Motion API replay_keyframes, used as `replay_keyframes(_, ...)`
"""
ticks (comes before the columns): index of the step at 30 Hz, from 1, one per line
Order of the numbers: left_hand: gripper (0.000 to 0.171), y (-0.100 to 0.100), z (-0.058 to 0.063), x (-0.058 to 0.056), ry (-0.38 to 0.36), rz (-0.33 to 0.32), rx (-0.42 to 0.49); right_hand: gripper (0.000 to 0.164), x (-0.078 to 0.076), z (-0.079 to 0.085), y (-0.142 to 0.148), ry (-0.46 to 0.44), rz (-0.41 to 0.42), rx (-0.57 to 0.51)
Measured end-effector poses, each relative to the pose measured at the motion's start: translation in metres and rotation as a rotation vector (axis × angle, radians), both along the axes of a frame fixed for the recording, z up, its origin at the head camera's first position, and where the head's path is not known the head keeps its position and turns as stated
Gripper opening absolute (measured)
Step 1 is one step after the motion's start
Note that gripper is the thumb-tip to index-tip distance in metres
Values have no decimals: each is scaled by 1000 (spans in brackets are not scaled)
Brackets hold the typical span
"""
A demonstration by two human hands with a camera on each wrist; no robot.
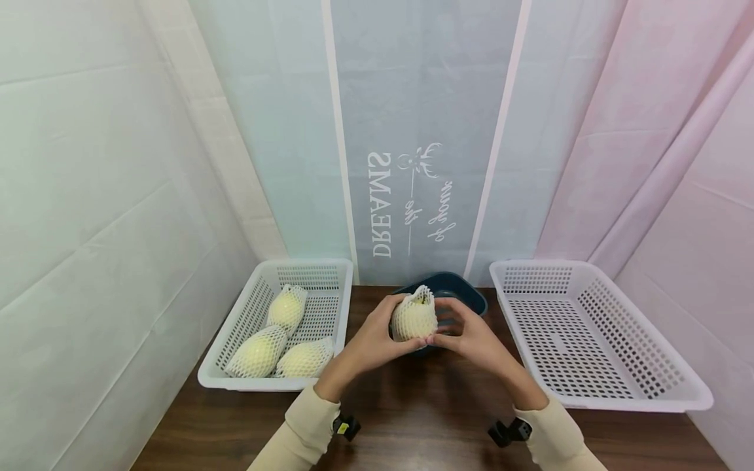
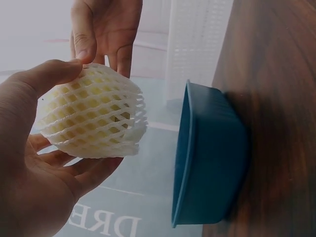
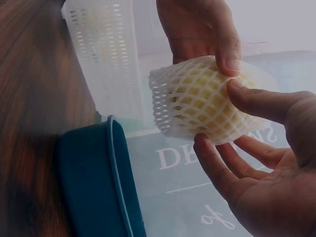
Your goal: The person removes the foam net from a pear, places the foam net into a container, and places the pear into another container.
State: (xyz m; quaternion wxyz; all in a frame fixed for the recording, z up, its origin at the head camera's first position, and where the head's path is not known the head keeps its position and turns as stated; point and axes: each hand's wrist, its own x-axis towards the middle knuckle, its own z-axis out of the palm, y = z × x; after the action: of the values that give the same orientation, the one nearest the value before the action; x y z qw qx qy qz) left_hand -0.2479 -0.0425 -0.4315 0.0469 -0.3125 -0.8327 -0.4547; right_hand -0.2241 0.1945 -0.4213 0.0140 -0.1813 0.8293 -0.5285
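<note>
A pale yellow fruit in a white foam net sleeve (image 1: 414, 319) is held up between both hands, above a dark blue basin (image 1: 471, 297). My left hand (image 1: 377, 333) grips it from the left, thumb in front and fingers curled behind. From the other side my right hand (image 1: 471, 330) pinches the netted fruit (image 3: 207, 98), with the thumb and a fingertip on the net in the right wrist view. The two thumbs nearly meet on the fruit's near side. In the left wrist view, the blue basin (image 2: 212, 158) stands apart from the fruit.
On the left, a white plastic basket (image 1: 215, 373) holds 3 more netted fruits (image 1: 257, 353). Another white basket (image 1: 595, 347) stands on the right, its perforated bottom showing. Both rest on the dark wooden table (image 1: 436, 418). A printed curtain (image 1: 424, 98) hangs behind the basin.
</note>
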Motion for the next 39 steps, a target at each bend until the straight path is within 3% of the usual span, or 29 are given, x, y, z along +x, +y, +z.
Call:
replay_keyframes(22,81,-1,-26,17,-65,-31,39,74,17,-18,4,-103,35,-16)
replay_keyframes(39,78,-6,-47,26,-145,-29,41,70,23,-37,2,-119,98,-56)
